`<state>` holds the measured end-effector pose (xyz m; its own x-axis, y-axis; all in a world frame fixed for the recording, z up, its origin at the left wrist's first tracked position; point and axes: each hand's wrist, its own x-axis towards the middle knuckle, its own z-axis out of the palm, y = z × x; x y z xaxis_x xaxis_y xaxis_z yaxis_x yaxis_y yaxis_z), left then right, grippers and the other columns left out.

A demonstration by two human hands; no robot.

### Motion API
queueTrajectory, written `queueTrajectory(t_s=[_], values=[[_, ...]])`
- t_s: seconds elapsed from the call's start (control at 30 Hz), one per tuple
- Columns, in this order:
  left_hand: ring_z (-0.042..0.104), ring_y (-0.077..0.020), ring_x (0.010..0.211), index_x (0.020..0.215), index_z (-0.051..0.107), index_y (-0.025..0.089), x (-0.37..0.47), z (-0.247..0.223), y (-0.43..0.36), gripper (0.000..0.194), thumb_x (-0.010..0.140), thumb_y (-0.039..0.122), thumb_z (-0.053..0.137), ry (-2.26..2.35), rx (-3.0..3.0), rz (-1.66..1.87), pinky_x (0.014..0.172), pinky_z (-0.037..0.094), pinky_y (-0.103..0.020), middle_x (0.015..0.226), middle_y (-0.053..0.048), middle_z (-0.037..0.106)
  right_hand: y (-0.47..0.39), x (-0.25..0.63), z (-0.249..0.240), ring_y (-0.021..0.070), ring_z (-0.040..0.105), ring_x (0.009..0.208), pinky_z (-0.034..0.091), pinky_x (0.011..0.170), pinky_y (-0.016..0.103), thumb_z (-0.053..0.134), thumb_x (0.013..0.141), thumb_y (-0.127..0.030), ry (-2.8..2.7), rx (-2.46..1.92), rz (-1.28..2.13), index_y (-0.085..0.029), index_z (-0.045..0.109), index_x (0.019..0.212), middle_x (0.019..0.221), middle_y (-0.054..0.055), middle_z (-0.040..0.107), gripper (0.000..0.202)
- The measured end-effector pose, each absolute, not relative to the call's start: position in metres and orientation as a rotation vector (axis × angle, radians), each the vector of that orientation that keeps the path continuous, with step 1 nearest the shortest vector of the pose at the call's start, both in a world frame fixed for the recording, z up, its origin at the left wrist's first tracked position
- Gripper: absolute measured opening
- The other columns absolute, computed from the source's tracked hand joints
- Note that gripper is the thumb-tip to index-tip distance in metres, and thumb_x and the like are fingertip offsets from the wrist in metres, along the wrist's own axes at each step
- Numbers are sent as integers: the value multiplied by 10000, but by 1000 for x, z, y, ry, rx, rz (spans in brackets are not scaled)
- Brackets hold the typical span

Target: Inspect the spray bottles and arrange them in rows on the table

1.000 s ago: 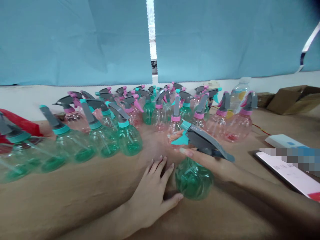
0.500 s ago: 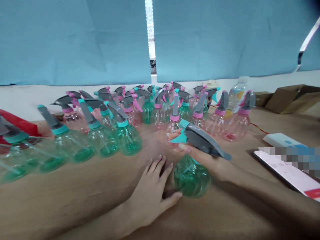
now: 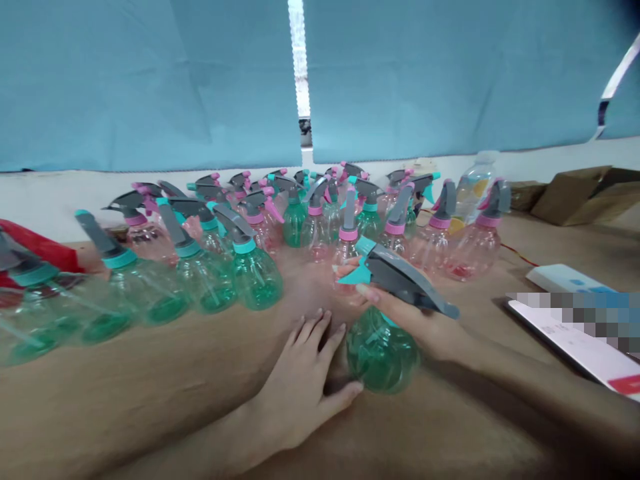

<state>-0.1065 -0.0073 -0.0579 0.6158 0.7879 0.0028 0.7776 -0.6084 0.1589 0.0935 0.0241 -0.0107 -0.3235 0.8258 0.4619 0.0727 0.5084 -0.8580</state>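
Observation:
My right hand (image 3: 400,312) is wrapped round the neck of a green spray bottle (image 3: 383,353), just under its grey spray head with a turquoise trigger and nozzle. The bottle is upright on the wooden table (image 3: 210,393), its nozzle turned to the left and away from me. My left hand (image 3: 307,380) lies flat on the tabletop with its fingers spread, to the left of the bottle; its thumb tip is close to the bottle's base, and I cannot tell whether they touch. Nearest beyond the left hand stands another green spray bottle (image 3: 257,280).
Several green spray bottles (image 3: 167,293) line the left side, and pink ones (image 3: 473,250) stand at the right and behind. A red bag (image 3: 40,250) lies far left. On the right are a phone (image 3: 570,347), a white box (image 3: 570,279), a clear jug (image 3: 477,180) and an open carton (image 3: 575,197).

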Motion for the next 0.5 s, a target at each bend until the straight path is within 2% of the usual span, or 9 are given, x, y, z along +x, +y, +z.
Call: queueTrajectory(t_s=[0.17, 0.27, 0.4, 0.5], values=[[250, -386, 1384, 1387, 431, 106, -108, -60, -7, 734, 880, 637, 433, 1317, 2690, 125, 1074, 275, -599, 1503, -222, 294, 24, 94, -9, 198, 626, 990, 477, 892, 344, 567, 894, -358, -1763, -799, 914, -311, 567, 1207, 1083, 0, 666, 317], [252, -395, 1380, 1373, 446, 105, -107, -60, -7, 721, 876, 627, 453, 1313, 2696, 144, 1065, 289, -602, 1499, -224, 300, 23, 95, -9, 191, 628, 862, 490, 787, 325, 568, 888, -362, -1773, -832, 884, -294, 596, 1112, 966, 2, 665, 235], [260, -403, 1375, 1369, 450, 91, -105, -58, -8, 718, 878, 614, 462, 1320, 2699, 121, 1063, 288, -603, 1494, -235, 304, 20, 95, -9, 155, 562, 646, 464, 613, 289, 573, 877, -412, -1743, -903, 816, -296, 616, 1003, 774, -24, 614, 177], [264, -397, 1374, 1373, 444, 88, -104, -58, -8, 716, 881, 608, 460, 1315, 2710, 120, 1065, 288, -593, 1491, -234, 313, 18, 94, -8, 137, 521, 602, 439, 570, 271, 584, 867, -414, -1713, -900, 811, -293, 622, 984, 739, -31, 586, 173]])
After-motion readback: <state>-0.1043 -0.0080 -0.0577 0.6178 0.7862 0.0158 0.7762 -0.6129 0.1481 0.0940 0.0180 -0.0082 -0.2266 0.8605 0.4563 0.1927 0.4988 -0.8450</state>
